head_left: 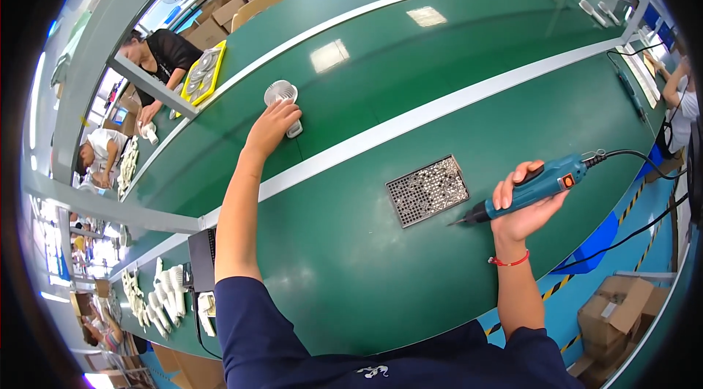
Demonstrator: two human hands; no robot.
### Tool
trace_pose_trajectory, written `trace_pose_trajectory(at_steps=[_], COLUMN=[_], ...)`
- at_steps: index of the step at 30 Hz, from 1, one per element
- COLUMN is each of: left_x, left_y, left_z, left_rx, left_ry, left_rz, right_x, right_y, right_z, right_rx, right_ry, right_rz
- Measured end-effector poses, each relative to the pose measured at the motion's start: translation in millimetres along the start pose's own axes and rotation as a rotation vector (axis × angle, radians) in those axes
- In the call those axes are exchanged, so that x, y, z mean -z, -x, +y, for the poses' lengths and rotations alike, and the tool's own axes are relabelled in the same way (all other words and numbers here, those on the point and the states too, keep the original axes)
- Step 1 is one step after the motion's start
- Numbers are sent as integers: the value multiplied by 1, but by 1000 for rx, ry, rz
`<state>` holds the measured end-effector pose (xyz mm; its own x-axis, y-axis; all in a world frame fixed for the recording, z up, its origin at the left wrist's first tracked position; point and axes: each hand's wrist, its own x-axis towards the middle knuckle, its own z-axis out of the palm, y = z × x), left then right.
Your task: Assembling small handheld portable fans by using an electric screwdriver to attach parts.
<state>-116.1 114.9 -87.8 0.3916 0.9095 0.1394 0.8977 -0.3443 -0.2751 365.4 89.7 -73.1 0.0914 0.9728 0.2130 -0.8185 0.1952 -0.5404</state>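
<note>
Teal power screwdriver (538, 185), black nose (479, 213) (orange switch (567, 182)); pale round-headed fan (280, 90).

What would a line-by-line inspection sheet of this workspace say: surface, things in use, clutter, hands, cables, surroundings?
Surface: green worktop, crossed by a pale strip.
Things in use: whitish handheld fan beyond the strip; teal electric screwdriver; perforated tray partly filled with small metallic pieces.
Clutter: pale parts grouped toward the left end.
Hands: left hand on the fan, grip unclear; right hand wrapped around the screwdriver, beside the tray.
Cables: black cable from the screwdriver's rear.
Surroundings: co-workers; cardboard boxes.
</note>
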Motion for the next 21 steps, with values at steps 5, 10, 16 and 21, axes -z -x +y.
trace_pose_trajectory(at_steps=[5,10,16,21], left_x=[27,10,63,103], left_y=[11,37,82,67], left_z=[45,124,228,272], left_rx=[277,561,542,228], left_ry=[60,492,668,579], left_rz=[118,425,452,277], right_x=[-4,14,39,63], right_y=[-4,-20,-38,-39], right_z=[-10,-24,43,13], right_rx=[-48,-465,-564,-460], right_ry=[-10,-296,-436,-384], right_rz=[79,80,151,175])
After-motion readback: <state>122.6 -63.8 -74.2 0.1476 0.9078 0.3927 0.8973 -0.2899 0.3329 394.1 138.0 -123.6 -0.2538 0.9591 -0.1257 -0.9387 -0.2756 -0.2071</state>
